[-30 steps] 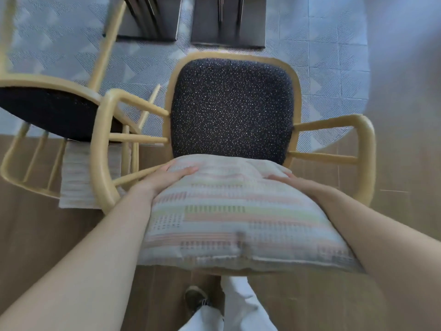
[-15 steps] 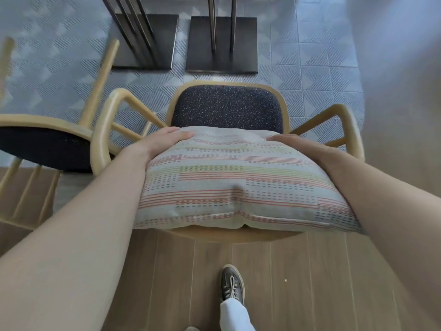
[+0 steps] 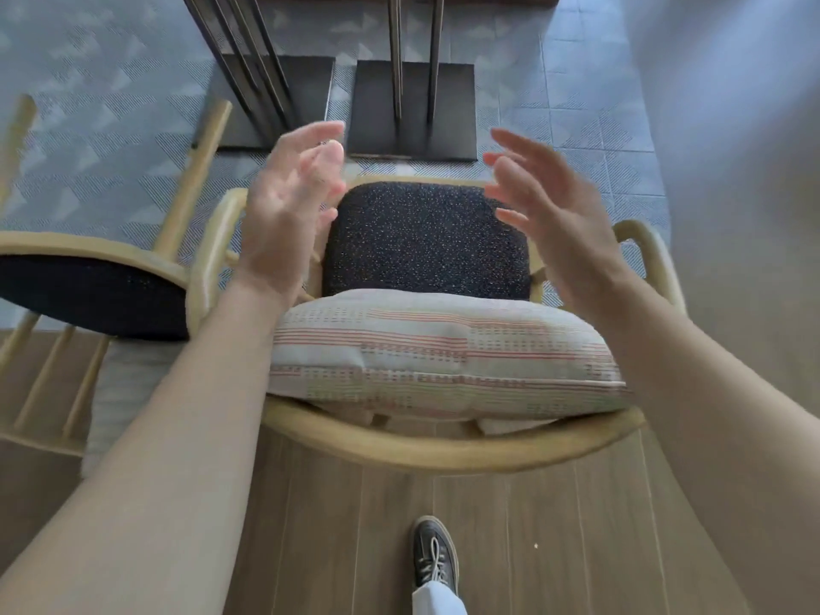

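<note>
Head view: the striped cushion [image 3: 443, 352] sits on the wooden armchair [image 3: 443, 450], against its curved back rail, with the dark speckled seat [image 3: 426, 241] bare beyond it. The left hand [image 3: 284, 215] and the right hand [image 3: 554, 215] hang above the seat, clear of the cushion, palms facing each other, fingers spread and holding nothing. Blur smears the fingertips, so their exact curl is unclear. A second chair [image 3: 88, 295] stands just left
</note>
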The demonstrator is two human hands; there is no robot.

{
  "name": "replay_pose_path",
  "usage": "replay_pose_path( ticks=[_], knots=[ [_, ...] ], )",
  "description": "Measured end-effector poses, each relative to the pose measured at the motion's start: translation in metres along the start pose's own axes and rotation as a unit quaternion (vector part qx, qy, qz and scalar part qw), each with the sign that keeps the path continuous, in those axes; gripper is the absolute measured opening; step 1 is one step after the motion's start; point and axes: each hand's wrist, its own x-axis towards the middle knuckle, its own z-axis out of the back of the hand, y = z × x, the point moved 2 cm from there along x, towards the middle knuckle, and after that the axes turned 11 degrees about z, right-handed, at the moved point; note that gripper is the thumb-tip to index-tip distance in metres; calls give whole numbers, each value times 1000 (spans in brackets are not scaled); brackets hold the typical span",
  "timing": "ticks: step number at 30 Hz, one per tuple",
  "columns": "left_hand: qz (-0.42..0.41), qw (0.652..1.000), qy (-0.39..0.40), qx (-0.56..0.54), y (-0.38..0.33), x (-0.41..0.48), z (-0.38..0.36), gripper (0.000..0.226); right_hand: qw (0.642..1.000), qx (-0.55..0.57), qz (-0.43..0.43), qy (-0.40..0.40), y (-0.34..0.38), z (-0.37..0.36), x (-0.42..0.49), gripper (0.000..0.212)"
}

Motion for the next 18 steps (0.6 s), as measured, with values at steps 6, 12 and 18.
replay_pose_path(
  ticks=[6, 12, 18],
  knots=[
    [-64, 991, 2, -116, -19, -80, 82, 44, 993, 54, 103, -31, 65, -85, -53, 50],
    [-114, 984, -26, -136, -49, -190, 224, 52, 989, 79, 127, 2, 161, -203, -127, 57],
    [-158, 980, -50, -111, -93, -317, 399, 43, 978, 122, 171, 19, 278, -338, -207, 86]
  ],
)
